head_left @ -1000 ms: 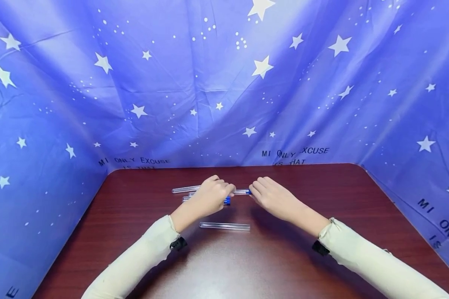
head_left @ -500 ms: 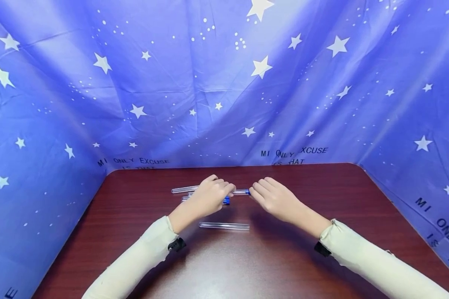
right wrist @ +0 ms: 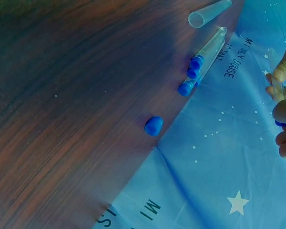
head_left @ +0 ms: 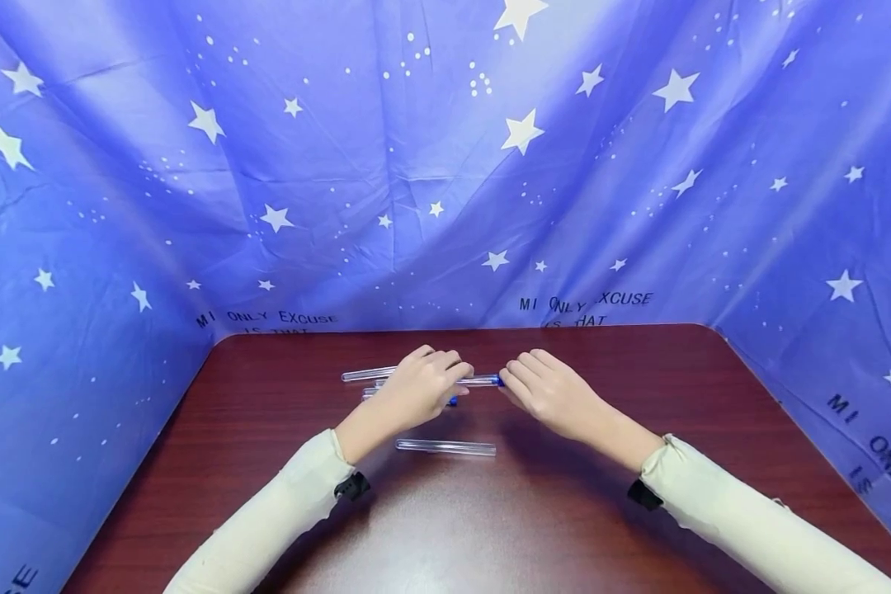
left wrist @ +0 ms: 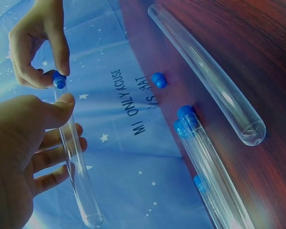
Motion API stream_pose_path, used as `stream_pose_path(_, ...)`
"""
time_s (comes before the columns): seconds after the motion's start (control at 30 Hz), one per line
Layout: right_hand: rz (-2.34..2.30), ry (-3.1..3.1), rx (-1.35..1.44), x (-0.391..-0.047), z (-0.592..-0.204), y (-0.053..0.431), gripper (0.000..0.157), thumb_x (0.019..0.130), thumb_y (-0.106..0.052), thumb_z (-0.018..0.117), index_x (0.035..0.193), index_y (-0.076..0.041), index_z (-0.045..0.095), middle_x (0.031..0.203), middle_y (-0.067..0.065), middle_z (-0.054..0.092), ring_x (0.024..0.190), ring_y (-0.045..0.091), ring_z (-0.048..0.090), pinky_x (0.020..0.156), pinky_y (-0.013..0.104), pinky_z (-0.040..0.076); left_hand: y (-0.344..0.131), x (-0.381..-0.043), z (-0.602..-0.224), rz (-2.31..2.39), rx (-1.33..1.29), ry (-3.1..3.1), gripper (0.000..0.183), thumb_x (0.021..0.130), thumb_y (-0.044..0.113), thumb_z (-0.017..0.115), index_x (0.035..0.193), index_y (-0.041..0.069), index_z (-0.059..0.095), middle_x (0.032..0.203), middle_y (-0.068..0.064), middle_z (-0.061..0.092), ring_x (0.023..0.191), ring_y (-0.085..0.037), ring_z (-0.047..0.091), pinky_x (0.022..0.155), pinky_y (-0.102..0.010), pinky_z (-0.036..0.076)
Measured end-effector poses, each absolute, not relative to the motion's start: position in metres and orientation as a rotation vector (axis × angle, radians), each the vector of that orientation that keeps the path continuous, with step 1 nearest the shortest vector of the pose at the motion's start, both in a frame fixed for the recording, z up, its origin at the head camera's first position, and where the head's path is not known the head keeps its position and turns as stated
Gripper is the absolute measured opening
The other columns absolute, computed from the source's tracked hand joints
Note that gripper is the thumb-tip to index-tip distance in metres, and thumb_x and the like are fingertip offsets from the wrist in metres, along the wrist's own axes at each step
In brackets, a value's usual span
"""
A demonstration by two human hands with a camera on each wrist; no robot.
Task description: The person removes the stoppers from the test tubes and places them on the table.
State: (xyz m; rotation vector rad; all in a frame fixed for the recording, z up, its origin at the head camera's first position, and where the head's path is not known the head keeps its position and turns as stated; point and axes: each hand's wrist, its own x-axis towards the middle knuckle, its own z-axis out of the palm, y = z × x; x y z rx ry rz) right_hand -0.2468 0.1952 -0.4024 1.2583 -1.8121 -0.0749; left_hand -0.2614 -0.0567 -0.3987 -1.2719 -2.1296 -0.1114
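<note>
My left hand (head_left: 416, 386) holds a clear test tube (left wrist: 83, 183) between thumb and fingers, raised over the table. At the tube's mouth is a blue stopper (left wrist: 60, 82), pinched by the thumb and fingertips of my right hand (head_left: 553, 396). Several clear tubes with blue stoppers (right wrist: 209, 52) lie side by side on the table, partly hidden by my left hand in the head view. One test tube without a stopper (head_left: 445, 447) lies nearer the body. A loose blue stopper (right wrist: 153, 126) rests on the tabletop, out of sight in the head view.
The dark red wooden table (head_left: 267, 495) has rounded far corners. Blue star-printed cloth (head_left: 386, 165) hangs behind it and on both sides. A black strap (head_left: 352, 487) shows at the left wrist and another black strap (head_left: 644, 495) at the right.
Both hands stay nearly in place. The right hand and stopper have shifted slightly right, and the left fingers have moved a little, covering more of the blue stoppers behind them.
</note>
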Motion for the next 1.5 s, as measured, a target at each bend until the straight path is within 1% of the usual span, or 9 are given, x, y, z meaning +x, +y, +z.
stream_pose_path(0.17,0.013,-1.951,1.245,-0.246,-0.400,0.197,0.018,0.098,-0.018,0.061,0.096,-0.001,0.066,0.087,0.006,0.063,0.078,0.026,0.057,0.076,0.036,0.048,-0.056,-0.262,-0.398,-0.120,-1.277,-2.073,0.021,0.086,0.027,0.081,0.101,0.015,0.072,0.091,0.004,0.068,0.084,-0.012,0.070,0.079,-0.029,0.049)
stream_pose_path(0.33,0.088,-2.049,1.252,-0.247,-0.396,0.200,0.017,0.091,-0.018,0.070,0.098,-0.003,0.066,0.089,0.004,0.063,0.081,0.023,0.057,0.078,0.036,0.047,-0.055,-0.262,-0.397,-0.099,-1.268,-2.059,0.026,0.081,0.027,0.085,0.101,0.016,0.073,0.089,0.005,0.072,0.082,-0.012,0.071,0.081,-0.029,0.050)
stream_pose_path(0.43,0.115,-2.056,1.270,-0.250,-0.393,0.201,0.018,0.087,-0.016,0.074,0.097,-0.003,0.066,0.088,0.003,0.062,0.080,0.022,0.057,0.076,0.036,0.046,-0.054,-0.262,-0.397,-0.095,-1.269,-2.059,0.025,0.080,0.025,0.085,0.101,0.017,0.073,0.087,0.005,0.072,0.081,-0.012,0.070,0.082,-0.030,0.050)
stream_pose_path(0.67,0.174,-2.102,1.272,-0.254,-0.390,0.200,0.024,0.077,-0.014,0.083,0.092,-0.007,0.065,0.083,0.000,0.059,0.077,0.020,0.054,0.073,0.034,0.043,-0.054,-0.264,-0.395,-0.087,-1.295,-2.046,0.016,0.085,0.023,0.081,0.099,0.017,0.075,0.082,0.005,0.069,0.078,-0.013,0.068,0.079,-0.030,0.048)
stream_pose_path(0.77,0.171,-2.116,1.265,-0.255,-0.391,0.202,0.024,0.077,-0.015,0.083,0.091,-0.008,0.065,0.082,-0.001,0.060,0.076,0.019,0.055,0.073,0.034,0.042,-0.053,-0.264,-0.396,-0.073,-1.304,-2.045,0.014,0.087,0.023,0.080,0.099,0.017,0.075,0.083,0.005,0.069,0.079,-0.012,0.067,0.079,-0.029,0.048)
stream_pose_path(0.9,0.122,-2.132,1.253,-0.257,-0.392,0.204,0.021,0.081,-0.018,0.079,0.092,-0.009,0.065,0.083,-0.001,0.060,0.077,0.020,0.056,0.074,0.035,0.043,-0.053,-0.264,-0.398,-0.075,-1.300,-2.059,0.013,0.090,0.022,0.077,0.101,0.017,0.075,0.085,0.005,0.069,0.081,-0.013,0.067,0.078,-0.030,0.049)
stream_pose_path(1.07,0.042,-2.139,1.247,-0.261,-0.393,0.207,0.019,0.082,-0.018,0.075,0.092,-0.009,0.062,0.082,0.000,0.059,0.077,0.021,0.055,0.075,0.036,0.043,-0.053,-0.264,-0.402,-0.088,-1.285,-2.097,0.012,0.093,0.022,0.072,0.104,0.016,0.071,0.091,0.005,0.069,0.085,-0.015,0.065,0.078,-0.030,0.049)
stream_pose_path(1.23,0.024,-2.147,1.244,-0.266,-0.397,0.208,0.019,0.086,-0.020,0.071,0.093,-0.007,0.060,0.081,0.001,0.056,0.076,0.022,0.054,0.073,0.036,0.043,-0.056,-0.265,-0.409,-0.066,-1.278,-2.117,0.015,0.094,0.023,0.070,0.106,0.015,0.068,0.095,0.004,0.069,0.089,-0.016,0.064,0.079,-0.031,0.049)
stream_pose_path(1.5,0.012,-2.214,1.241,-0.280,-0.410,0.219,0.021,0.086,-0.023,0.069,0.092,-0.007,0.057,0.081,0.003,0.052,0.074,0.023,0.049,0.067,0.034,0.040,-0.053,-0.264,-0.422,-0.002,-1.337,-2.139,0.013,0.097,0.024,0.064,0.106,0.015,0.064,0.095,0.003,0.064,0.090,-0.018,0.061,0.080,-0.033,0.047)
